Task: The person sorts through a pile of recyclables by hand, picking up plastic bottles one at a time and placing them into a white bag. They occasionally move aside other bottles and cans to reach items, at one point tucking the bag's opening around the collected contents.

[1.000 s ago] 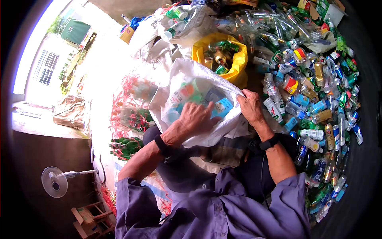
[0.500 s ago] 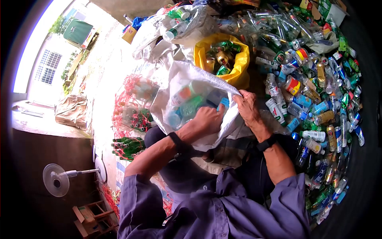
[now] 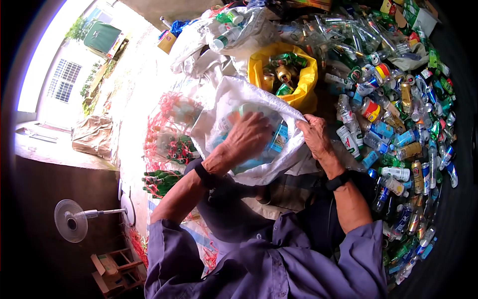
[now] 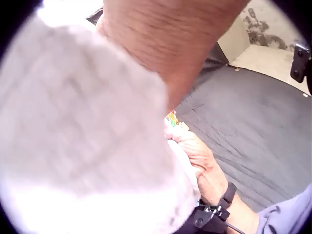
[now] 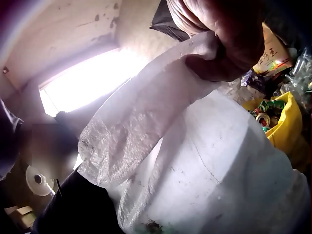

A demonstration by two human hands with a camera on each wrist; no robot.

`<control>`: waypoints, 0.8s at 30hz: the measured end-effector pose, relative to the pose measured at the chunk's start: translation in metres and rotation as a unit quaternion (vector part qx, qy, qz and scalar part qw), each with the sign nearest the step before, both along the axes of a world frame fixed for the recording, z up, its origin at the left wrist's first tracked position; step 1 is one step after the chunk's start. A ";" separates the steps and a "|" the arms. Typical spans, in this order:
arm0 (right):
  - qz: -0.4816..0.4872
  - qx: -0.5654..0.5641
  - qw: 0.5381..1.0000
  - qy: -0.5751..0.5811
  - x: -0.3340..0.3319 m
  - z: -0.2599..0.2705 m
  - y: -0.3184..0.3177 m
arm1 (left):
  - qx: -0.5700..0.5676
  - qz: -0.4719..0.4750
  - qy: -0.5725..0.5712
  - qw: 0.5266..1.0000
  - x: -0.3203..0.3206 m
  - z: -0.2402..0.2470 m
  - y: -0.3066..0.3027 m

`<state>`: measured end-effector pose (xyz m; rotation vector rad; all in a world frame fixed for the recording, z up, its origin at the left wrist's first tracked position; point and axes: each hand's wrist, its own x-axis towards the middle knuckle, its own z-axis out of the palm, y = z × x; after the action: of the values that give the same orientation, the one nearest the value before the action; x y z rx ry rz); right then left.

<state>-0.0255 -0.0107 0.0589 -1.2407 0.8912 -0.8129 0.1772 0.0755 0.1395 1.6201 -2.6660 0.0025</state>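
Observation:
A white woven sack (image 3: pixel 271 172) stands open-mouthed before the person's lap, with plastic bottles and a light-blue labelled container (image 3: pixel 280 138) inside. My left hand (image 3: pixel 247 138) is in the sack's mouth over these, blurred, its fingertips hidden; I cannot tell whether it holds one. My right hand (image 3: pixel 316 137) pinches the sack's rim on the right, thumb and fingers folded over the edge. The right wrist view shows this right hand (image 5: pixel 224 39) gripping the folded white rim (image 5: pixel 146 117) up close. In the left wrist view, blurred white sack cloth (image 4: pixel 83 122) covers much of the frame.
Behind the sack stands a yellow bag (image 3: pixel 308 82) of cans. A large heap of bottles and cans (image 3: pixel 393 129) spreads on the right. Green glass bottles (image 3: pixel 164 182) tied with red string lie left, near a white fan (image 3: pixel 71 221). Another filled white sack (image 3: pixel 249 35) is at the back.
My left hand reached deeper right into the sack, then drew back up and left. The bottles inside have shifted. My right hand keeps its grip on the rim.

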 end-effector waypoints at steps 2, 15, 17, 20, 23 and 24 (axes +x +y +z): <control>-0.001 0.000 1.000 -0.005 0.000 -0.002 -0.001 | 0.022 0.068 -0.006 0.997 0.015 -0.007 -0.006; -0.032 0.068 0.996 -0.047 -0.006 -0.008 -0.006 | -0.129 0.237 0.066 0.961 0.053 0.013 0.043; -0.029 0.058 0.997 -0.040 -0.005 -0.008 -0.006 | -0.155 0.336 0.016 0.929 0.077 0.009 0.059; -0.065 0.102 0.991 -0.063 -0.003 -0.013 -0.010 | -0.151 0.443 0.121 0.876 0.106 -0.002 0.072; -0.091 0.091 0.990 -0.051 -0.007 -0.036 -0.025 | -0.010 0.477 0.300 0.826 0.124 -0.003 0.077; -0.087 0.095 0.989 -0.079 -0.008 -0.039 -0.028 | 0.122 0.484 0.384 0.777 0.126 -0.001 0.075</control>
<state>-0.0331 -0.0391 0.0203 -0.9281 0.9341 -0.9286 0.3028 0.1506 0.1386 2.2034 -1.0988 -0.8018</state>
